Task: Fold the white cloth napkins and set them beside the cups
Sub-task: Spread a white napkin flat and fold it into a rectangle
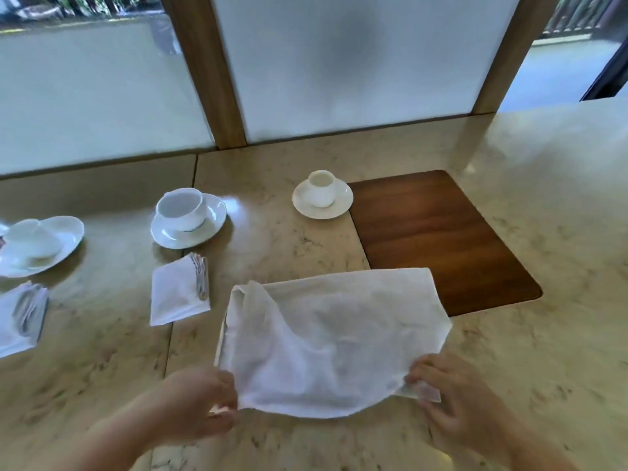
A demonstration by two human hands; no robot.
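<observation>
Folded napkin [178, 294] and cup [181, 207] left of cloth [333, 338]

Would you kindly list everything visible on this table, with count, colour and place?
unfolded napkin: one, white, near centre, far corner overlapping the mat
folded napkins: two, white, left, one near each of the two left cups; the other at far left
cups: three, white, each on a saucer, in a row across the far side
saucers: three, white, under the cups
mat: one, dark brown wood, right of centre
table: one, beige marble
left hand: pinches the napkin's near left corner
right hand: pinches the near right corner
</observation>
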